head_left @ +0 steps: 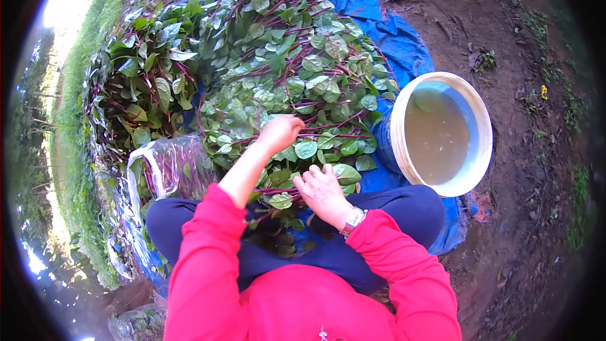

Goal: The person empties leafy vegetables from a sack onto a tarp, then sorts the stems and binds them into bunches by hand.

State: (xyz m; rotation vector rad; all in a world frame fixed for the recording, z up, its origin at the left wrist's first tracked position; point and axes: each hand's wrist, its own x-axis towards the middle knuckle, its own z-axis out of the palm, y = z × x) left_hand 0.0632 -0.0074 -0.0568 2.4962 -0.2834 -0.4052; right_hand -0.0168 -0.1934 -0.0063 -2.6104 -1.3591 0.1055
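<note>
Malabar spinach point(306, 82), with green leaves and purple-red stems, lies in a broad heap before my crossed legs. My left hand point(282, 134) is over the near part of the heap, its fingers closed beside a purple stem. Whether that stem is in its grasp, I cannot tell. Lower down, near my lap, my right hand point(323, 194) has its fingers curled round a few leafy stems point(281, 200); its palm side is hidden. A watch point(355, 220) is on the right wrist.
A white-rimmed bucket point(485, 132) of cloudy water stands tilted in view on the right, with a leaf in it. Blue tarp point(407, 44) lies under the heap. At left are a clear plastic bag point(165, 167) of stems and another spinach pile point(148, 82). Bare soil point(517, 215) borders the tarp.
</note>
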